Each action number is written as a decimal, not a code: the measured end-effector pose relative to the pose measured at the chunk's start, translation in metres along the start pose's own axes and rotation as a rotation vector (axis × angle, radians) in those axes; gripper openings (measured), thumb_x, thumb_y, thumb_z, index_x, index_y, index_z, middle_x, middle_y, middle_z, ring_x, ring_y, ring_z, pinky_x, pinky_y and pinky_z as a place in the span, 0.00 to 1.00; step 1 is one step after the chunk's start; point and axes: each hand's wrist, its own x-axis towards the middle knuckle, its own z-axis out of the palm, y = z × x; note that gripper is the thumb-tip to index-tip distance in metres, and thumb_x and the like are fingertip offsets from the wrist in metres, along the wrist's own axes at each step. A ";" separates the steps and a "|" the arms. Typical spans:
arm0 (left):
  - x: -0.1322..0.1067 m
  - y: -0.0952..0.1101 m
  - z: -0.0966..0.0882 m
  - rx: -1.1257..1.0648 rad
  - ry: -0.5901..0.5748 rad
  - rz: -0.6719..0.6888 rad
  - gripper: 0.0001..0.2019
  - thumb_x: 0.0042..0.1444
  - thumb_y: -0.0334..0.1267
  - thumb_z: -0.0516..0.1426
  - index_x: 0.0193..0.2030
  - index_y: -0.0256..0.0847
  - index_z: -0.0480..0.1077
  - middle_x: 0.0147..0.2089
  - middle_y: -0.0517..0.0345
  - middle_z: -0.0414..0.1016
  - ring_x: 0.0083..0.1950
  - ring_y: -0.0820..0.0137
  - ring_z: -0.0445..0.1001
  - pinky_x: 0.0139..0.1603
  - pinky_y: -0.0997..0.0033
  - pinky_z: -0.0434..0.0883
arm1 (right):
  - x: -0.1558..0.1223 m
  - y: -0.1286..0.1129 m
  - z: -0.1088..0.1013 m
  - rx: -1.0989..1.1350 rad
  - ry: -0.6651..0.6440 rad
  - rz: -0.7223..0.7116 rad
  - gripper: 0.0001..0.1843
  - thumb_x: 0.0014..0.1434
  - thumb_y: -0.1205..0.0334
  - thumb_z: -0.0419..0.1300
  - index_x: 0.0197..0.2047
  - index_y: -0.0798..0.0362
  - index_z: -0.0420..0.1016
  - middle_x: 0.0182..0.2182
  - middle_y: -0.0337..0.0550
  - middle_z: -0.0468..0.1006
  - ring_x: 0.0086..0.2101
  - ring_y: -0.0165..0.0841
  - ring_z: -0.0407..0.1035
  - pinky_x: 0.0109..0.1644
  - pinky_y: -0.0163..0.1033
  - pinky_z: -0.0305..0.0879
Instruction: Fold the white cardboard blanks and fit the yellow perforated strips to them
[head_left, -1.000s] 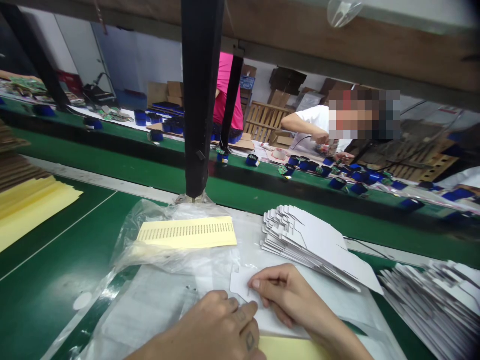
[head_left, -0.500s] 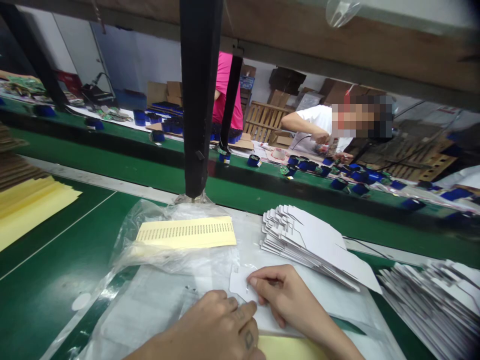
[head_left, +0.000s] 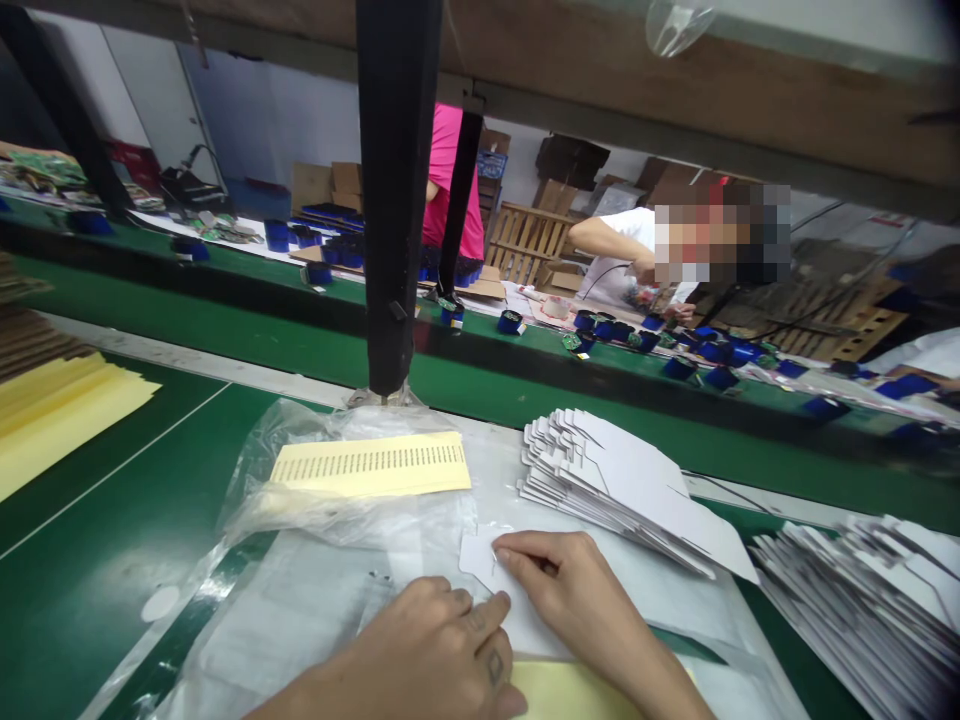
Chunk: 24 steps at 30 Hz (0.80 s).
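My left hand point(head_left: 431, 650) rests knuckles up at the bottom centre, its fingers curled and pressed on a flat white die-cut card point(head_left: 499, 600). My right hand point(head_left: 559, 590) lies on the same card from the right, forefinger and thumb pinched at the card's upper left edge. The card lies on clear plastic sheeting point(head_left: 300, 610) over the green bench point(head_left: 97, 540). A yellow sheet point(head_left: 570, 690) peeks out just under my wrists.
A fanned stack of white card blanks point(head_left: 622, 480) sits right of my hands, another stack point(head_left: 862, 590) further right. A yellow label sheet point(head_left: 371, 465) lies in a plastic bag. A black post point(head_left: 394, 200) stands ahead. Yellow sheets point(head_left: 60, 410) left. People work across the belt among blue parts point(head_left: 705, 350).
Both hands shifted slightly on the card; my left fingers slid a little to the right toward my right hand. The camera dipped a touch. Nothing was picked up or let go.
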 end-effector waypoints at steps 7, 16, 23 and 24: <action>-0.002 -0.002 0.007 0.060 0.002 0.042 0.11 0.62 0.44 0.64 0.35 0.38 0.72 0.44 0.56 0.81 0.33 0.63 0.79 0.28 0.62 0.74 | 0.004 -0.009 -0.006 -0.198 0.017 0.120 0.29 0.55 0.47 0.67 0.59 0.45 0.78 0.25 0.37 0.79 0.29 0.38 0.71 0.34 0.38 0.58; -0.001 -0.007 0.009 0.053 -0.048 0.077 0.10 0.63 0.42 0.63 0.37 0.38 0.73 0.47 0.53 0.81 0.35 0.65 0.80 0.33 0.67 0.74 | 0.012 -0.005 -0.005 -0.193 0.138 0.054 0.14 0.65 0.59 0.55 0.34 0.48 0.82 0.27 0.39 0.80 0.30 0.35 0.72 0.35 0.37 0.58; -0.004 -0.012 0.019 0.036 0.163 0.095 0.14 0.72 0.39 0.52 0.35 0.39 0.72 0.42 0.54 0.81 0.32 0.70 0.78 0.34 0.72 0.73 | -0.005 -0.006 -0.010 -0.277 0.221 0.004 0.21 0.52 0.47 0.73 0.45 0.50 0.80 0.45 0.46 0.77 0.50 0.45 0.69 0.53 0.44 0.60; -0.005 -0.014 0.022 0.027 0.202 0.109 0.14 0.72 0.38 0.51 0.36 0.40 0.73 0.41 0.56 0.81 0.31 0.71 0.77 0.34 0.73 0.73 | -0.009 -0.007 -0.011 -0.252 0.211 -0.003 0.23 0.49 0.46 0.74 0.44 0.49 0.80 0.46 0.45 0.77 0.51 0.45 0.68 0.55 0.44 0.60</action>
